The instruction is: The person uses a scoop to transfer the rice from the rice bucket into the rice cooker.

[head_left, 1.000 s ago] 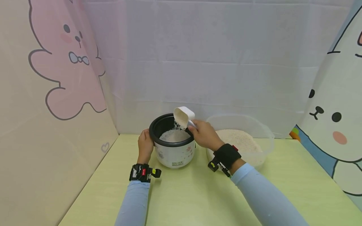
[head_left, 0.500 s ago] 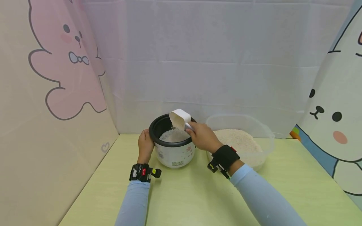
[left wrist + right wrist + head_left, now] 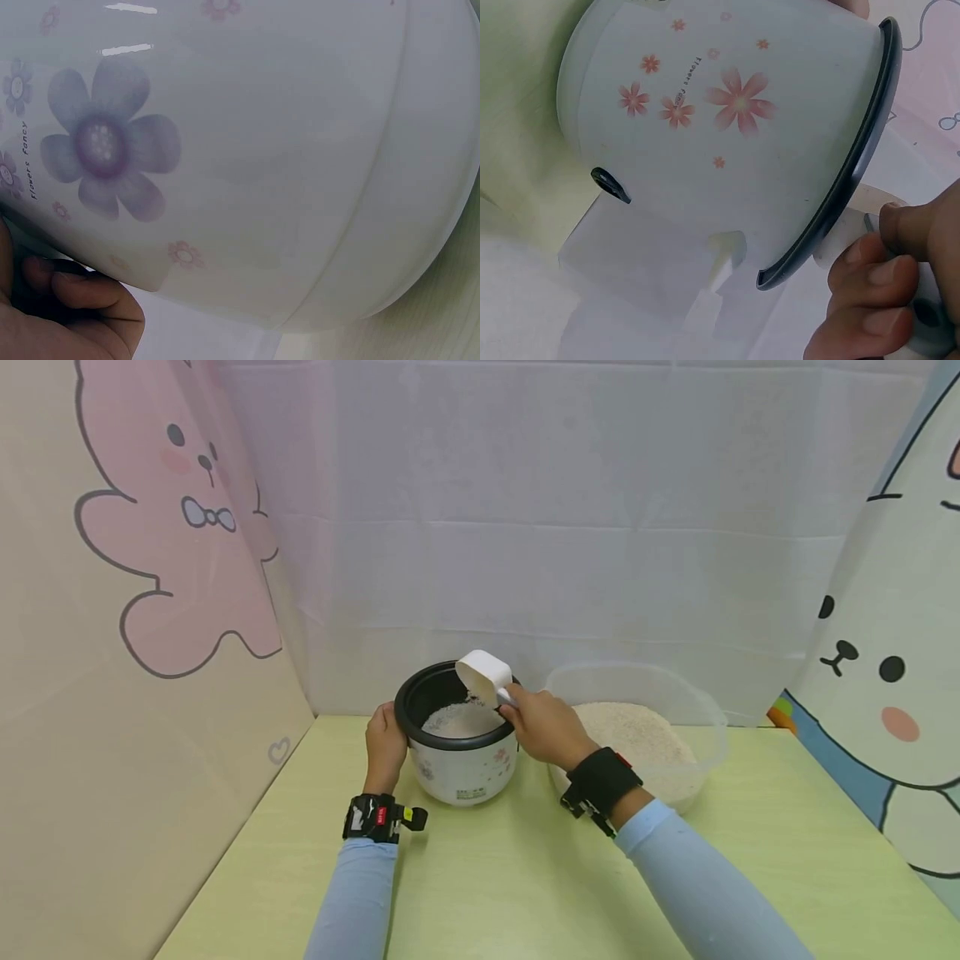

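Observation:
A white rice cooker (image 3: 463, 785) with a black rim and flower prints stands on the table, white rice (image 3: 461, 720) lying inside. My left hand (image 3: 386, 747) grips its left side just under the rim; in the left wrist view the curled fingers (image 3: 97, 296) are at a dark part of the cooker's side. My right hand (image 3: 551, 722) holds a white measuring scoop (image 3: 486, 675) by its handle. The scoop is tipped over the cooker's opening, its mouth facing down and left, with a few grains by its lip. In the right wrist view, my fingers partly cover the scoop (image 3: 844, 236).
A clear plastic tub (image 3: 708, 735) stands right of the cooker, with a heap of rice (image 3: 630, 731) in it. My right forearm passes in front of it. A white cloth (image 3: 525, 527) hangs behind the pale green table (image 3: 480, 893), and printed cloths flank both sides.
The scoop dipped left and down over the cooker, then came back slightly right. The falling stream of rice has thinned to a few grains. My left hand and the cooker stayed put.

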`<state>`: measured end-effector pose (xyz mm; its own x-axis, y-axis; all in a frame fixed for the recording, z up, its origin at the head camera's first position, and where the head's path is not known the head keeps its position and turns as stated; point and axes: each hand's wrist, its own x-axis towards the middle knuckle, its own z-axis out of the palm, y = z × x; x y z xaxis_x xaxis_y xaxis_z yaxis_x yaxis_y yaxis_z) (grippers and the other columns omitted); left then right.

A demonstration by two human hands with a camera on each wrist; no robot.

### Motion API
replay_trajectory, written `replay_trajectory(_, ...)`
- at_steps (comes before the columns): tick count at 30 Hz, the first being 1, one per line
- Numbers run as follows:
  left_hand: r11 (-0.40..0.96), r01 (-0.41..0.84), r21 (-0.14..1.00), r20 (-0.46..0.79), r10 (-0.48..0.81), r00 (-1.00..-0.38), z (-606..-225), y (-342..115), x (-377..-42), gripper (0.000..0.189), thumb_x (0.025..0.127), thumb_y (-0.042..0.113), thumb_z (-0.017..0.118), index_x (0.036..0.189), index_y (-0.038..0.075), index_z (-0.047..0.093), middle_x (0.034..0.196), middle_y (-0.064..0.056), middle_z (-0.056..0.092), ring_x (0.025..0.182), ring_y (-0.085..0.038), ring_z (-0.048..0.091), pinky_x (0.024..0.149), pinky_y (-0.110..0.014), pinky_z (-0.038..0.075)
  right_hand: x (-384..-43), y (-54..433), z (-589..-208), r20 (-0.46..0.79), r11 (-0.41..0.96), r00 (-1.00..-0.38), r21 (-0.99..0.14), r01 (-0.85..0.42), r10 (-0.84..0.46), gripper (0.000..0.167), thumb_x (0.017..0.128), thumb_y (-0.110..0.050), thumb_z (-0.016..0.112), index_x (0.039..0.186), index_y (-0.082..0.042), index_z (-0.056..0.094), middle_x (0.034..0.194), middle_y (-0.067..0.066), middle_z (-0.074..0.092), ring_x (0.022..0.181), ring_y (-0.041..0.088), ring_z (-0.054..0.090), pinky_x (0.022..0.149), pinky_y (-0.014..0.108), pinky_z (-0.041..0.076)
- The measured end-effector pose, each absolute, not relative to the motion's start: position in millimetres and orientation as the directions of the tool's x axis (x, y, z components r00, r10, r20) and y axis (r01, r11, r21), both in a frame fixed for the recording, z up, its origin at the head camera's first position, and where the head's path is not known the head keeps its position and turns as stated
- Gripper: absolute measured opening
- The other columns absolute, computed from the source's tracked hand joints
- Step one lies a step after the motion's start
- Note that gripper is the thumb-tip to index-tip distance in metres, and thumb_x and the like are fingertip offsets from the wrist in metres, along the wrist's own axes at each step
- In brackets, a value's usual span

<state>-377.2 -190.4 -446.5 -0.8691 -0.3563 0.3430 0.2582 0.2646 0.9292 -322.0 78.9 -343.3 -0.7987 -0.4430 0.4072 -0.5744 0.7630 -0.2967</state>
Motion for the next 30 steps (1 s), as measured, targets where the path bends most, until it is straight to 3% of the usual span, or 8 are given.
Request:
replay_trajectory(6,0.264,0.264,0.928,0.347,-0.354,-0.868,-447,-191,-378,0.038,0.110,0.027,0.037,0.113,0.000,0.063,0.087,-0.011,0.056,0.069,-0.019,0.053,0.063,-0.030,0.044,-321,82,-345,0.424,0.790,-0.779,-0.201,-0.579,-0.462,0.020,0.105,-0.019,0.057,0.118,-0.004,0.058,0.083,0.012,0.068,0.065,0.026,0.065,0.056,0.042,0.048)
replay_trajectory(13,0.282,0.263,0.923,0.355,-0.356,-0.865,-447,-191,-378,0.038,0.111,0.029,0.038,0.109,0.000,0.063,0.085,-0.010,0.056,0.069,-0.017,0.053,0.063,-0.028,0.043,-320,83,-347,0.439,0.821,-0.760,-0.081,-0.565,-0.480,0.027,0.104,-0.021,0.060,0.126,-0.004,0.057,0.078,0.011,0.067,0.059,0.024,0.062,0.049,0.038,0.044)
replay_trajectory(22,0.263,0.255,0.930,0.339,-0.353,-0.872,-447,-190,-376,0.037,0.111,0.029,0.038,0.109,0.000,0.062,0.086,-0.010,0.055,0.071,-0.019,0.053,0.064,-0.029,0.043,-322,91,-360,0.539,0.822,-0.645,0.177,-0.541,-0.541,0.029,0.102,-0.022,0.064,0.126,-0.006,0.061,0.067,0.009,0.058,0.046,0.021,0.052,0.042,0.034,0.040)
replay_trajectory(26,0.272,0.256,0.927,0.344,-0.352,-0.870,-446,-190,-375,0.037,0.111,0.027,0.037,0.109,0.000,0.062,0.087,-0.010,0.055,0.072,-0.018,0.053,0.065,-0.028,0.043,-325,97,-362,0.603,0.818,-0.588,0.210,-0.536,-0.540,0.030,0.101,-0.021,0.066,0.126,-0.006,0.061,0.066,0.009,0.057,0.045,0.021,0.051,0.040,0.034,0.039)
replay_trajectory(30,0.274,0.260,0.926,0.349,-0.355,-0.868,-445,-190,-376,0.037,0.111,0.027,0.037,0.109,0.000,0.063,0.086,-0.010,0.055,0.070,-0.018,0.053,0.064,-0.028,0.043,-328,107,-357,0.630,0.827,-0.575,0.209,-0.522,-0.522,0.032,0.100,-0.022,0.067,0.127,-0.005,0.061,0.065,0.010,0.056,0.043,0.021,0.050,0.038,0.035,0.038)
